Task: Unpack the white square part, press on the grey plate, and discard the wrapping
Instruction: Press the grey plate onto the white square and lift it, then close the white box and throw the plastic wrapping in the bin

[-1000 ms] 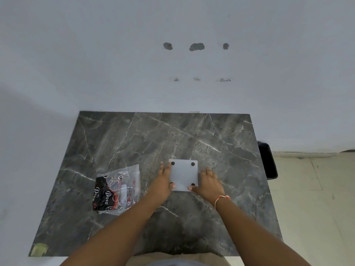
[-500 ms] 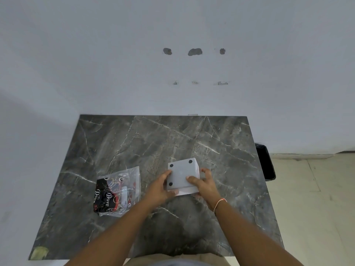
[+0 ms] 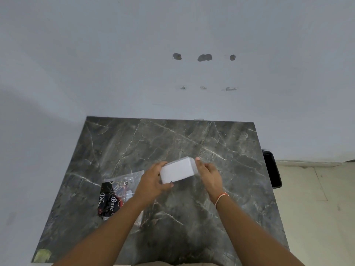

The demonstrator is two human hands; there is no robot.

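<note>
A person's two bare hands held a white square plastic part tilted in the air above the middle of a dark grey marble-patterned table, its pale broad face turned towards the camera. The left hand gripped the part's left edge, thumb curled under the near corner beside a small dark spot; the right hand steadied the right edge with its fingers only loosely closed, one fingertip raised at the far corner. A red-and-white thread band circled the right wrist.

To the left, partly beneath the left forearm, lay a clear plastic wrapper with black and red printing, flat on the table. A black bin stood off the table's right edge, near the white wall with three patched holes.

Whether a grey plate was already pressed onto the part could not be told from this angle. The hold looked light, and with the part tipped a slip from the looser right hand could have dropped it onto the hard table. The forearm resting over the wrapper could also have dragged it off the near-left side before it reached the bin.
</note>
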